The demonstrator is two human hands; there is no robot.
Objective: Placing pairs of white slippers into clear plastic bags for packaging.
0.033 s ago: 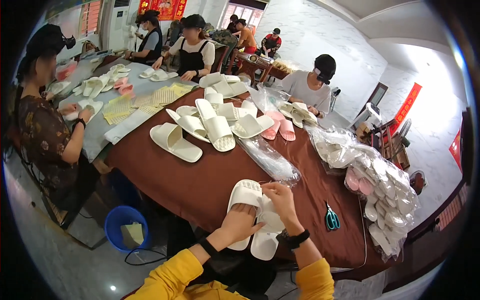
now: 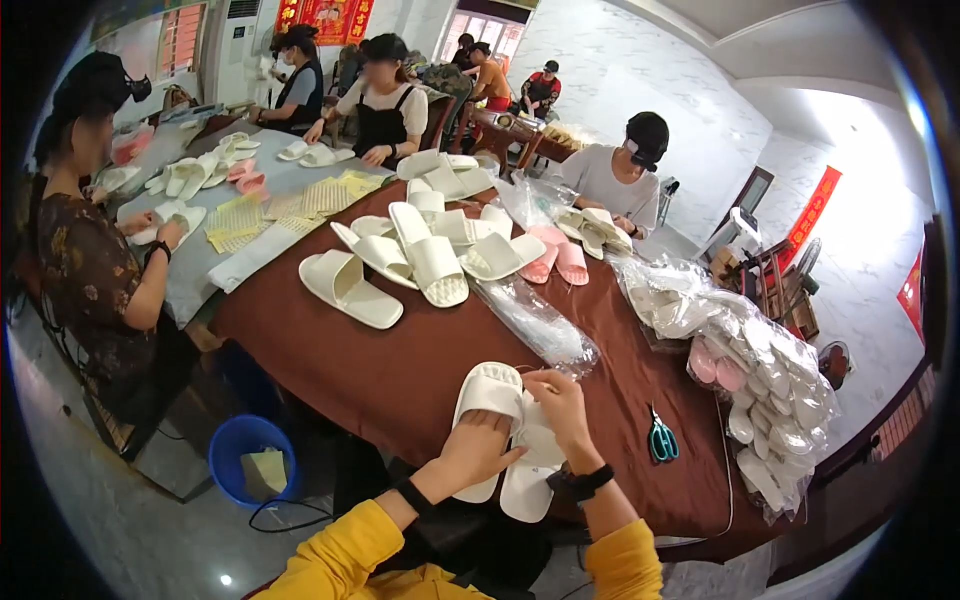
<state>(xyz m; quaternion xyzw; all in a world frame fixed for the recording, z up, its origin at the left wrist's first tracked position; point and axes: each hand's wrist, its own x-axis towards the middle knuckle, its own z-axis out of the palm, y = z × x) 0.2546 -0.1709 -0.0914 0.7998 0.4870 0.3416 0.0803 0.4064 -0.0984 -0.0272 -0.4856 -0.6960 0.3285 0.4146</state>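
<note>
Two white slippers lie side by side at the front edge of the table, toes pointing away from me. My left hand (image 2: pixel 470 452) has its fingers tucked under the strap of the left slipper (image 2: pixel 495 400), the thumb reaching toward the other one. Above the right slipper (image 2: pixel 526 494) my right hand (image 2: pixel 560 405) is closed in a pinch near the toe end. A thin line seems to show by its fingertips, too fine to name. Teal-handled scissors (image 2: pixel 661 440) rest to the right of that hand.
A pile of white slippers (image 2: pixel 435 262) and a pink pair (image 2: pixel 555 258) lie ahead on the brown cloth (image 2: pixel 420 370). Beside them is a clear plastic bag (image 2: pixel 550 335). Bagged slippers (image 2: pixel 770 390) line the right edge. A blue bin (image 2: pixel 228 455) stands lower left. Several co-workers sit around.
My right hand has shifted very slightly left at the slipper's toe. Otherwise both hands and the slippers stay almost where they were.
</note>
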